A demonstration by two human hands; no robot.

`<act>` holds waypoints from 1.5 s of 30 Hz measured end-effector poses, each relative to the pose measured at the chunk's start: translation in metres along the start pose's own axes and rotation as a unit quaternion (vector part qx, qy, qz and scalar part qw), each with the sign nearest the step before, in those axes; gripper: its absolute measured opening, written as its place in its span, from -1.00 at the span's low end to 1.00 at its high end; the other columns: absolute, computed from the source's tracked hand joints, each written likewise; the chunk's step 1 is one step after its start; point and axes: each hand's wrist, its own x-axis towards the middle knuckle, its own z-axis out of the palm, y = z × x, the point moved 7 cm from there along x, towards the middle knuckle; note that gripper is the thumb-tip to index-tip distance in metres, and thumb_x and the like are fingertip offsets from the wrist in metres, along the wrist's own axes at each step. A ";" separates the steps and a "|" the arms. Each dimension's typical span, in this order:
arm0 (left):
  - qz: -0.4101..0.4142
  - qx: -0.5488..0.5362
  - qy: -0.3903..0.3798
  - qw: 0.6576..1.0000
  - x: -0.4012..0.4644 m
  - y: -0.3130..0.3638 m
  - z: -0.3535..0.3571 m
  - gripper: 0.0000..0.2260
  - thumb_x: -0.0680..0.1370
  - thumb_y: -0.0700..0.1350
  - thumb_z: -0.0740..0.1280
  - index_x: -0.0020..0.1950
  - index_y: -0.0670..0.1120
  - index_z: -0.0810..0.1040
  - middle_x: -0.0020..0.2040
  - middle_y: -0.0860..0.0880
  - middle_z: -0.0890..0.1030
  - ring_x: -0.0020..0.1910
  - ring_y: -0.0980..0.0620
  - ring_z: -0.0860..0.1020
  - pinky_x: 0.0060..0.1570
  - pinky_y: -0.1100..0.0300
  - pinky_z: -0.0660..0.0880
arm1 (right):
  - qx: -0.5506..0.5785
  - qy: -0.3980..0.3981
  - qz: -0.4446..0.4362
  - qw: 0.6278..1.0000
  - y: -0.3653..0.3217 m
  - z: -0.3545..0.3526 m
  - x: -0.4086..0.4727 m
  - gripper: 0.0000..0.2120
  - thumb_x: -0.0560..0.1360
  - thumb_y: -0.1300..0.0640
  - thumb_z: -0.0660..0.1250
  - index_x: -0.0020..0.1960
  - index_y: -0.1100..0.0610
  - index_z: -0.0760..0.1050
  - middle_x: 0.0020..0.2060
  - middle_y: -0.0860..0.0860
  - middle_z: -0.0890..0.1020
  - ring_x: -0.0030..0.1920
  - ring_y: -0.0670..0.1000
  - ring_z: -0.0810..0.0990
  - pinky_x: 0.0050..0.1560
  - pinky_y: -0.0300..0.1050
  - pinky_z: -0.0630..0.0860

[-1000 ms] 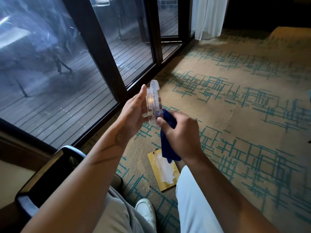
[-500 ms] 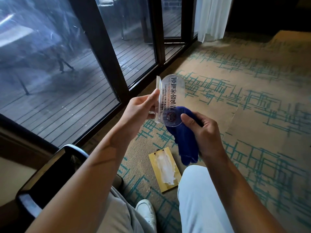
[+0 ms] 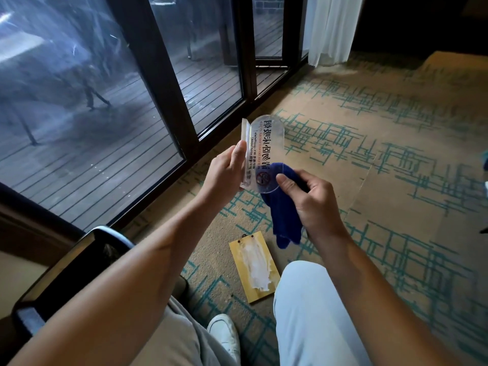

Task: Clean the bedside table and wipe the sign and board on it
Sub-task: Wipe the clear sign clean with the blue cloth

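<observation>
A clear acrylic sign [image 3: 266, 143] with dark printed text is held up over the carpet. My left hand [image 3: 224, 173] grips its thick base edge on the left side. My right hand [image 3: 309, 199] holds a dark blue cloth [image 3: 284, 215] against the sign's lower rounded end, thumb on the front face, cloth behind it and hanging down. A yellow wooden board [image 3: 254, 265] with a white smeared patch lies flat on the carpet below my hands, between my knees.
A dark glossy chair arm or table edge [image 3: 66, 268] sits at lower left. Tall glass doors with black frames [image 3: 169, 83] run along the left, with a wooden deck outside. A white curtain [image 3: 330, 27] hangs at the top. Patterned tan and teal carpet [image 3: 383, 143] spreads to the right.
The sign turned from edge-on to show its printed face. My right hand with the cloth slid from the sign's side to its lower end.
</observation>
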 end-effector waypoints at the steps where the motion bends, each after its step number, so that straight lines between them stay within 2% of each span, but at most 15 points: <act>1: -0.011 -0.008 -0.002 1.000 0.002 -0.003 0.002 -0.44 0.53 0.33 0.05 -0.09 -0.10 0.58 -0.10 -0.20 0.68 -0.12 -0.23 0.67 -0.17 -0.17 0.64 | -0.013 0.000 -0.003 1.000 -0.001 -0.001 0.005 -0.95 0.54 0.15 0.42 -0.03 0.04 0.66 -0.17 0.02 0.74 -0.19 -0.04 0.67 -0.14 -0.03 0.60; 4: -0.032 -0.039 -0.012 0.999 0.010 -0.006 0.005 -0.54 0.65 0.21 0.05 -0.08 -0.06 0.59 -0.09 -0.22 0.69 -0.12 -0.27 0.68 -0.11 -0.17 0.62 | -0.049 -0.001 -0.013 0.999 -0.004 -0.001 0.020 -0.95 0.52 0.13 0.44 -0.04 0.02 0.67 -0.18 -0.02 0.75 -0.21 -0.07 0.66 -0.14 -0.08 0.59; 7: -0.057 -0.073 -0.019 0.996 0.020 -0.012 0.004 -0.50 0.72 0.09 0.01 -0.01 -0.21 0.61 -0.15 -0.26 0.65 -0.27 -0.23 0.62 -0.28 0.01 0.55 | -0.114 -0.003 -0.035 0.993 -0.007 0.001 0.032 -0.96 0.48 0.06 0.49 -0.06 -0.02 0.67 -0.20 -0.05 0.74 -0.21 -0.08 0.66 -0.10 -0.01 0.61; 9: -0.070 -0.081 -0.030 0.994 0.025 -0.021 0.004 -0.41 0.71 0.13 0.01 0.04 -0.34 0.60 -0.19 -0.30 0.63 -0.35 -0.15 0.56 -0.36 0.11 0.46 | -0.139 0.039 -0.049 0.988 -0.014 -0.006 0.038 -0.94 0.47 0.01 0.48 -0.09 -0.03 0.68 -0.23 -0.09 0.74 -0.21 -0.11 0.66 -0.06 -0.02 0.62; 11: -0.061 -0.069 -0.033 0.995 0.028 -0.028 0.004 -0.38 0.63 0.22 0.03 0.00 -0.29 0.62 -0.23 -0.29 0.62 -0.39 -0.12 0.54 -0.40 0.17 0.43 | -0.142 0.107 -0.061 0.982 -0.029 -0.018 0.045 -0.87 0.47 -0.01 0.44 -0.06 0.03 0.68 -0.24 -0.11 0.72 -0.20 -0.11 0.66 -0.02 -0.04 0.62; 13: -0.044 -0.038 -0.032 0.998 0.030 -0.031 0.004 -0.43 0.59 0.25 0.04 -0.07 -0.17 0.63 -0.25 -0.24 0.63 -0.41 -0.09 0.54 -0.41 0.18 0.43 | -0.162 0.128 -0.088 0.975 -0.051 -0.023 0.054 -0.85 0.47 0.01 0.39 -0.04 0.05 0.66 -0.27 -0.12 0.70 -0.23 -0.11 0.64 -0.07 -0.12 0.59; 15: -0.023 0.019 -0.018 0.999 0.031 -0.030 0.003 -0.48 0.66 0.19 0.04 -0.08 -0.14 0.63 -0.24 -0.17 0.66 -0.38 -0.06 0.57 -0.37 0.15 0.46 | -0.208 0.100 -0.125 0.965 -0.072 -0.011 0.063 -0.87 0.48 0.07 0.36 -0.01 0.03 0.65 -0.23 -0.13 0.68 -0.22 -0.19 0.61 -0.09 -0.26 0.52; 18: 0.003 0.104 -0.003 0.995 0.030 -0.026 0.003 -0.51 0.69 0.15 0.05 -0.01 -0.17 0.61 -0.16 -0.16 0.67 -0.18 -0.12 0.64 -0.16 -0.04 0.58 | -0.309 0.062 -0.176 0.933 -0.089 0.021 0.074 -0.82 0.50 0.12 0.34 0.05 0.07 0.67 -0.17 -0.11 0.63 -0.24 -0.24 0.55 -0.16 -0.52 0.36; 20: 0.025 0.130 0.005 0.991 0.026 -0.018 0.004 -0.52 0.69 0.14 0.06 -0.04 -0.19 0.58 -0.19 -0.15 0.65 -0.17 -0.15 0.63 -0.12 -0.07 0.56 | -0.360 0.042 -0.184 0.914 -0.090 0.040 0.082 -0.82 0.50 0.10 0.31 -0.02 0.10 0.67 -0.19 -0.03 0.66 -0.19 -0.06 0.61 -0.10 -0.31 0.50; 22: 0.052 0.158 0.020 0.986 0.023 -0.011 0.006 -0.52 0.70 0.14 0.04 -0.09 -0.20 0.52 -0.29 -0.07 0.59 -0.22 -0.14 0.59 -0.21 -0.02 0.49 | -0.387 0.019 -0.161 0.908 -0.085 0.051 0.087 -0.84 0.50 0.12 0.28 -0.15 0.11 0.62 -0.29 -0.01 0.63 -0.20 0.03 0.61 -0.15 -0.11 0.52; 25: 0.089 0.196 0.051 0.975 0.020 -0.005 0.006 -0.50 0.67 0.18 -0.04 -0.15 -0.15 0.46 -0.35 -0.01 0.50 -0.28 -0.16 0.52 -0.28 0.02 0.38 | -0.400 0.018 -0.153 0.903 -0.087 0.060 0.086 -0.83 0.51 0.12 0.25 -0.16 0.08 0.60 -0.35 -0.04 0.59 -0.22 0.05 0.59 -0.21 -0.14 0.48; 30: 0.115 0.176 0.084 0.974 0.011 0.003 0.006 -0.58 0.65 0.15 -0.08 -0.14 -0.09 0.40 -0.33 0.01 0.46 -0.30 -0.13 0.48 -0.29 0.06 0.30 | -0.413 0.022 -0.174 0.894 -0.100 0.064 0.076 -0.82 0.52 0.13 0.26 -0.07 0.11 0.65 -0.30 -0.01 0.58 -0.20 0.07 0.58 -0.11 -0.05 0.57; 33: 0.111 0.164 0.103 0.975 0.011 0.002 0.002 -0.50 0.63 0.20 -0.09 -0.14 -0.13 0.43 -0.35 0.08 0.43 -0.32 -0.09 0.47 -0.31 0.09 0.23 | -0.411 -0.001 -0.157 0.898 -0.096 0.061 0.071 -0.81 0.52 0.12 0.29 -0.01 0.12 0.67 -0.21 0.06 0.67 -0.14 0.09 0.62 -0.04 -0.03 0.60; 38: 0.118 0.145 0.103 0.977 0.013 0.004 -0.005 -0.50 0.65 0.15 -0.03 -0.11 -0.22 0.48 -0.37 0.11 0.44 -0.37 0.03 0.44 -0.30 0.10 0.26 | -0.418 -0.046 -0.134 0.897 -0.088 0.058 0.063 -0.83 0.46 0.10 0.30 -0.10 0.09 0.67 -0.27 0.05 0.66 -0.19 0.12 0.63 -0.13 0.03 0.60; 45: 0.128 0.105 0.108 0.980 0.009 0.008 -0.002 -0.58 0.67 0.13 0.00 -0.15 -0.13 0.43 -0.37 0.12 0.42 -0.40 0.15 0.39 -0.33 0.11 0.28 | -0.436 -0.069 -0.117 0.890 -0.095 0.052 0.056 -0.84 0.47 0.11 0.30 -0.10 0.09 0.66 -0.24 0.05 0.67 -0.16 0.10 0.63 -0.13 -0.05 0.60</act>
